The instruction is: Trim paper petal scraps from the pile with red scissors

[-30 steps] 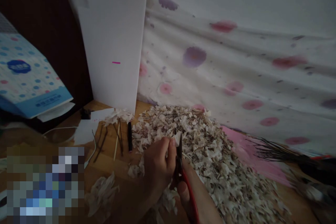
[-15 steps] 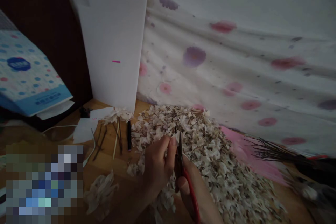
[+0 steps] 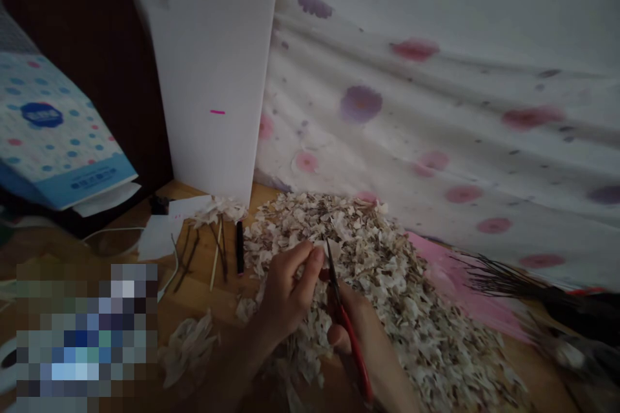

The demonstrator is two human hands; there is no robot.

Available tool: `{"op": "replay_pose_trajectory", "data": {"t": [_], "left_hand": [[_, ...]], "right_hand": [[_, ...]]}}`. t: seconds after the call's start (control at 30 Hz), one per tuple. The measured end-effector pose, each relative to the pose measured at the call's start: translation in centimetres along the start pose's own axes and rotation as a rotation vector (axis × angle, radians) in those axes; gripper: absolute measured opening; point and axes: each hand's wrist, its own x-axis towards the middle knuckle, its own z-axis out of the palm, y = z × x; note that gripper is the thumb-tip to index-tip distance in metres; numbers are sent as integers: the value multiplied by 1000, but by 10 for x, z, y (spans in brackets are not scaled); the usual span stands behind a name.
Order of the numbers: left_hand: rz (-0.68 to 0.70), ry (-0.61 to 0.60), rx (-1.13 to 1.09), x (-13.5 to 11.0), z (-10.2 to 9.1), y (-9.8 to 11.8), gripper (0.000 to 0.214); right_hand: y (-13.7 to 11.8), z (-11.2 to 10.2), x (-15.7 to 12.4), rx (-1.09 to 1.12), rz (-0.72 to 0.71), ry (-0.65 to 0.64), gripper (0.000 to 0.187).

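Note:
My left hand (image 3: 289, 287) is closed, pinching a thin whitish scrap (image 3: 332, 247), like paper or a dried petal, between thumb and fingertips. My right hand (image 3: 364, 319) grips a pair of scissors with red handles (image 3: 356, 352), its thumb and fingers at the loops. The dark blades point away from me and look pressed together, right beside the left fingertips and the scrap. Beneath and beyond both hands spreads a large heap of similar pale, crumpled pieces (image 3: 402, 303).
Left of the heap lie a black marker (image 3: 239, 248), thin dark twigs (image 3: 186, 261) and white paper (image 3: 159, 235). A loose pale clump (image 3: 186, 345) sits nearer me. White board (image 3: 216, 64) and floral cloth (image 3: 361, 142) stand behind. Pink plastic (image 3: 465, 290) and dark bristly stems (image 3: 504, 277) are rightward.
The scissor blades, apart earlier, have come together at the scrap. My left hand has shifted slightly up and left, and the view has moved a little.

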Motion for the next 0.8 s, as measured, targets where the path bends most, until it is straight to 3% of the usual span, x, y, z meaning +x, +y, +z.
{"op": "replay_pose_trajectory", "data": {"t": [0.6,0.8], "left_hand": [[-49,-127,-191,5,-9,-9,37],[-125,-204,-245,7,-14,-8,36]], "right_hand": [[5,-8,-2,-84,-11,-69,82],[5,-12,-1,-88,31,-74,83]]}}
